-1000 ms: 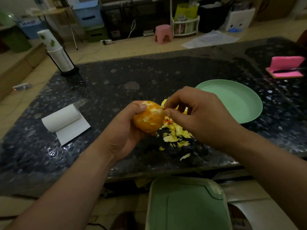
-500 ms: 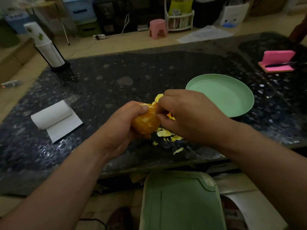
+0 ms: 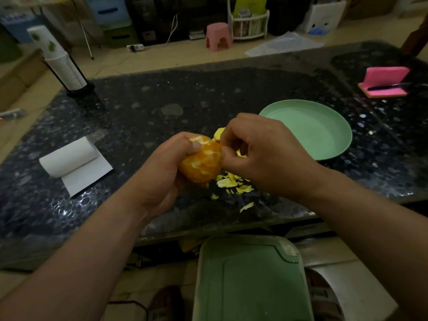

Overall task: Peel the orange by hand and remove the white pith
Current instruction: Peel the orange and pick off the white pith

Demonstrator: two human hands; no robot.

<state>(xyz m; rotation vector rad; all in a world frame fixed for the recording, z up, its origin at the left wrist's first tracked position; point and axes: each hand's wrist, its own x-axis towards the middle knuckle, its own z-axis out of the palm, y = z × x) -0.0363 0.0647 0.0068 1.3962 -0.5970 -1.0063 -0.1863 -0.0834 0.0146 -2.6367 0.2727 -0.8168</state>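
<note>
Orange: the orange (image 3: 201, 162) is held above the dark table (image 3: 185, 100), to the left of the green plate (image 3: 310, 128) and a little nearer to the person. Most rind is off; pale pith patches remain on top.
Left hand: the left hand (image 3: 166, 172) wraps the fruit from the side far from the plate, with the thumb pressed on top. It is a firm, full hold.
Right hand: the right hand (image 3: 266, 156) is between fruit and plate, its fingers curled narrow and pinching a yellow strip (image 3: 218, 133) at the plate-side edge of the fruit.
Key relation: the pinch touches the fruit on its plate side, so I think the pull should go toward the plate. The fruit looks nearly round, with no sure long axis.
Scraps: the peel scraps (image 3: 231, 181) lie on the table below the right hand, left of the plate.
Stage: probably late; mostly pith is left.
</note>
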